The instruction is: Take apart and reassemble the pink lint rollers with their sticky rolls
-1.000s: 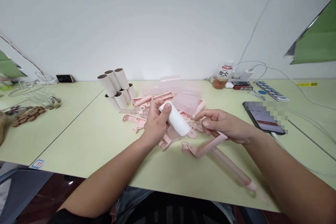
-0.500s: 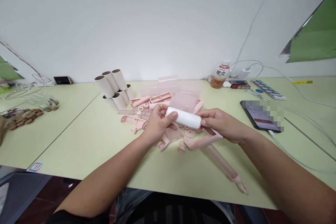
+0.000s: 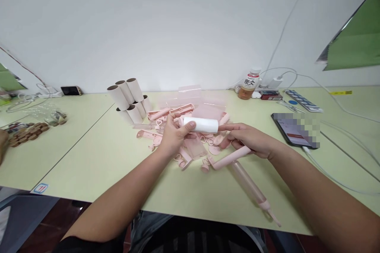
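White roll (image 3: pixel 200 124), lately tilted, now levelled in left hand (image 3: pixel 173 137); pink handle (image 3: pixel 230 157) gripped by right hand (image 3: pixel 248 140), forefinger at the roll's end.

A plain white wall (image 3: pixel 166 19) fills the upper half of the view, evenly lit with a soft brighter patch near its middle. Below it, a pale yellow-green worktop (image 3: pixel 97 154) stretches from side to side, divided by thin dark seams where sections meet. White cables (image 3: pixel 289 19) are seen running down the wall at the right. Green panels (image 3: pixel 356 43) are seen at the right edge. Dark reddish floor (image 3: pixel 59 221) is glimpsed beneath the worktop's front edge.
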Tool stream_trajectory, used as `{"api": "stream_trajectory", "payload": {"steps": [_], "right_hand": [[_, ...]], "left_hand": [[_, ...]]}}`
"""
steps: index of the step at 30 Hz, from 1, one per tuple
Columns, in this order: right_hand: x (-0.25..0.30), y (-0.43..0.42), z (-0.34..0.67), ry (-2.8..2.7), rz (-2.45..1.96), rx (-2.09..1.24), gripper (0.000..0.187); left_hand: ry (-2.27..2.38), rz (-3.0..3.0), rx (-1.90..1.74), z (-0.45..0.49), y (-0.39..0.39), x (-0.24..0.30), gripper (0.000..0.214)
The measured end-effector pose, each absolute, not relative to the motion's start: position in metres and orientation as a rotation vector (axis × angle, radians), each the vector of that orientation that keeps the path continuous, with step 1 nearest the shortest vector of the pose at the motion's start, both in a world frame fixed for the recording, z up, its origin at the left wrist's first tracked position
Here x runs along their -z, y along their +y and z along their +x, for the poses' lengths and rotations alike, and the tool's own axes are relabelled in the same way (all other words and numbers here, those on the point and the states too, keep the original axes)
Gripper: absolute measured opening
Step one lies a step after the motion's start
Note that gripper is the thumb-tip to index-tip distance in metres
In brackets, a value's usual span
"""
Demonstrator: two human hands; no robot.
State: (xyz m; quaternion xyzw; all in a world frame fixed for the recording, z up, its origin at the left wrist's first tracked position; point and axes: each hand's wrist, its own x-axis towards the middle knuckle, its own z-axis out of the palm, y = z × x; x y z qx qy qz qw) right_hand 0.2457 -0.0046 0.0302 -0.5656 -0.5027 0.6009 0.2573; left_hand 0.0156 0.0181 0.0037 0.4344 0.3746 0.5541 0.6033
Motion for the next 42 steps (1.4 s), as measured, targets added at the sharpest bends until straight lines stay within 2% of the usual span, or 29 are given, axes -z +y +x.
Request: {"api": "stream_trajectory", "payload": {"steps": [6, 15, 26, 30, 34, 37, 40, 42], "right_hand": [[-0.024, -0.004, 0.249, -1.441, -1.369, -1.575, 0.041], [-0.019, -0.003, 0.248, -1.335, -1.222, -1.468, 0.044], [-0.035, -0.001, 0.272, -1.197, -1.355, -1.353, 0.045], [-0.032, -0.003, 0.265, -1.176, -1.326, -1.393, 0.045], [-0.029, -0.006, 0.254, -1.212, -1.295, -1.462, 0.044], [-0.031, -0.009, 0.251, -1.209, -1.27, -1.473, 0.04], [-0.033, -0.01, 0.252, -1.187, -1.26, -1.458, 0.043], [-0.033, -0.009, 0.252, -1.169, -1.255, -1.45, 0.042]], "left_hand": [[0.883, 1.021, -1.273, 0.02, 0.018, -0.005, 0.066], [1.007, 1.37, -1.113, 0.03, 0.011, -0.012, 0.054], [0.865, 1.865, -1.187, 0.034, 0.048, -0.013, 0.037], [0.718, 1.961, -1.161, 0.036, 0.035, -0.019, 0.052], [0.776, 2.075, -1.182, 0.035, 0.028, -0.026, 0.044], [0.902, 2.085, -1.295, 0.021, 0.035, -0.049, 0.053], [1.09, 1.983, -1.462, -0.012, 0.056, -0.097, 0.067], [1.307, 1.923, -1.578, -0.044, 0.076, -0.136, 0.061]]}}
